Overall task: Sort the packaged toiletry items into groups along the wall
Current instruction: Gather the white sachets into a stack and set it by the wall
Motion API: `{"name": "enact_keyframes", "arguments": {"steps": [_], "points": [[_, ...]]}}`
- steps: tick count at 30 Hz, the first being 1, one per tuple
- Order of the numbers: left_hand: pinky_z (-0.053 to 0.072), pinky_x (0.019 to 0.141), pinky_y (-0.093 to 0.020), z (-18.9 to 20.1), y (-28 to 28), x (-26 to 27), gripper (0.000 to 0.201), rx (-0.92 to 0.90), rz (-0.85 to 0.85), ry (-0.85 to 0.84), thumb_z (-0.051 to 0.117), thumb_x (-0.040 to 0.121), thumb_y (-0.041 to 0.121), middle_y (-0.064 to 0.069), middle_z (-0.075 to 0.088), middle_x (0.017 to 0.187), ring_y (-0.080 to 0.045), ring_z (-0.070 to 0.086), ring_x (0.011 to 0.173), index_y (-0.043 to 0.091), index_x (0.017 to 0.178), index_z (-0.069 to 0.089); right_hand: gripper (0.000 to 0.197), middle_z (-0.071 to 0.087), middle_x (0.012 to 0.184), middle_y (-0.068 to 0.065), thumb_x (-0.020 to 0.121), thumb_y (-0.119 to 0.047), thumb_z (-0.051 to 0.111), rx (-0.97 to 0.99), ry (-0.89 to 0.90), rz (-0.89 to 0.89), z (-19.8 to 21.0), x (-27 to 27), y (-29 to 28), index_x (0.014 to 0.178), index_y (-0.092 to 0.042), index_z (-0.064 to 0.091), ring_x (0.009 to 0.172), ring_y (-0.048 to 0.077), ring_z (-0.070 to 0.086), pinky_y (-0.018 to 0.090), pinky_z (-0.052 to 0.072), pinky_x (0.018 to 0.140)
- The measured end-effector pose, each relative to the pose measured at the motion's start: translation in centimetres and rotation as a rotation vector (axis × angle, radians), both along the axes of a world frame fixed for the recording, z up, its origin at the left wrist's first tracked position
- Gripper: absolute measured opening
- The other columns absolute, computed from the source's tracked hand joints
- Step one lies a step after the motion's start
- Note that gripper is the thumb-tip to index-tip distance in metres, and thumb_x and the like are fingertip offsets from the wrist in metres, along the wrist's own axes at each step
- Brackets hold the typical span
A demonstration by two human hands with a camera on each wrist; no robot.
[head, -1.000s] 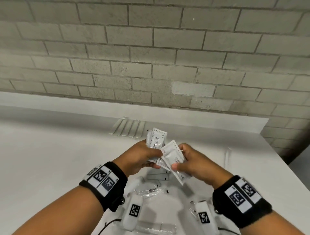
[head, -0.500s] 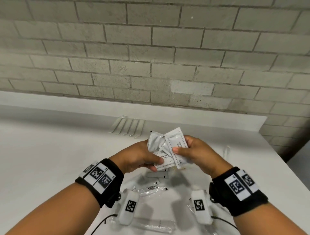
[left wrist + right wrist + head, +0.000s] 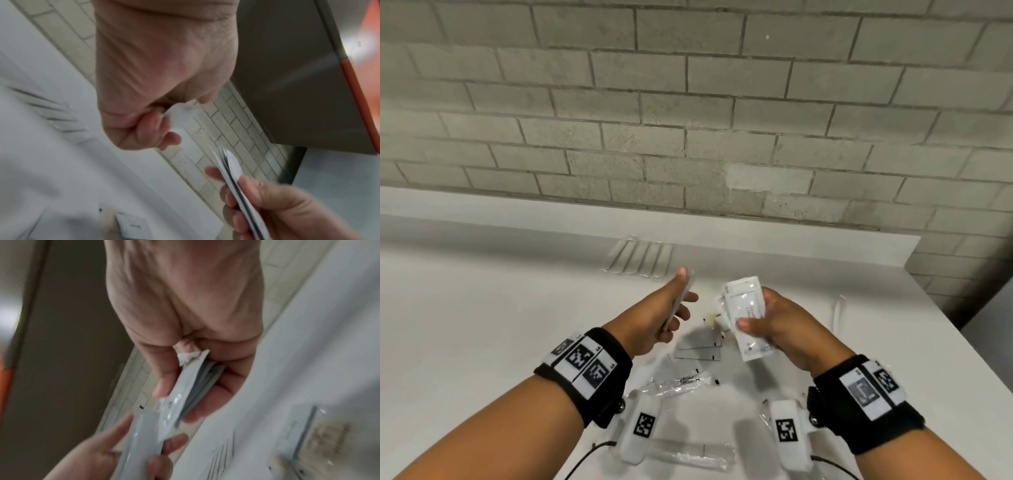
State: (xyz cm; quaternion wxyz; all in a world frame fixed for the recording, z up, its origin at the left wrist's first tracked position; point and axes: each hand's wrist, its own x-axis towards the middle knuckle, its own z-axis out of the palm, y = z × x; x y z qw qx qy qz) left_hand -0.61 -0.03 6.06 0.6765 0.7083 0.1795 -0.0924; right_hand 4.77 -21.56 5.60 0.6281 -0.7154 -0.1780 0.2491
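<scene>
My left hand [image 3: 678,308] holds one flat white sachet [image 3: 683,298] edge-on between thumb and fingers, raised above the white table [image 3: 482,325]. In the left wrist view that sachet [image 3: 180,120] is blurred. My right hand [image 3: 767,325] grips a small stack of white sachets [image 3: 746,318], thumb on top; the right wrist view shows the stack [image 3: 191,386] edge-on. The hands are apart, a short gap between them. A row of clear long packets [image 3: 640,260] lies at the wall. Loose clear packets [image 3: 698,353] lie on the table under the hands.
A grey brick wall [image 3: 688,120] rises behind a low white upstand [image 3: 791,240]. The table's right edge [image 3: 962,342] drops off. More clear wrapped items [image 3: 681,383] and a long one [image 3: 688,455] lie near my wrists. A thin clear packet [image 3: 837,311] lies at right.
The hands, together on the bunch of sachets a second ago, have separated. My left hand has drawn one sachet away to the left and forward; the right keeps the rest.
</scene>
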Motion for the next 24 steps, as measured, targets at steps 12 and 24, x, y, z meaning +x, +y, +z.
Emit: {"name": "enact_keyframes", "arguments": {"steps": [12,24], "points": [[0.05,0.07,-0.024,-0.3,0.2,-0.5,0.036,0.082,-0.032,-0.175,0.051,0.087,-0.009,-0.014,0.067,0.112,-0.019,0.062,0.086,0.005,0.119,0.06,0.04,0.073,0.104,0.011,0.085,0.005,0.057,0.283,0.217,-0.169,-0.4,1.5,-2.6,0.123,-0.007,0.058,0.088,0.025,0.071,0.038,0.06,0.076],[0.047,0.066,-0.026,2.0,0.4,0.0,0.024,0.167,-0.116,-0.182,0.056,0.09,0.002,-0.001,0.056,0.077,-0.014,0.052,0.067,0.014,0.11,0.065,0.031,0.07,0.111,0.018,0.087,0.003,0.062,-0.096,-0.083,0.036,4.9,1.9,1.7,0.116,-0.007,0.063,0.102,0.035,0.066,0.048,0.051,0.095]]}}
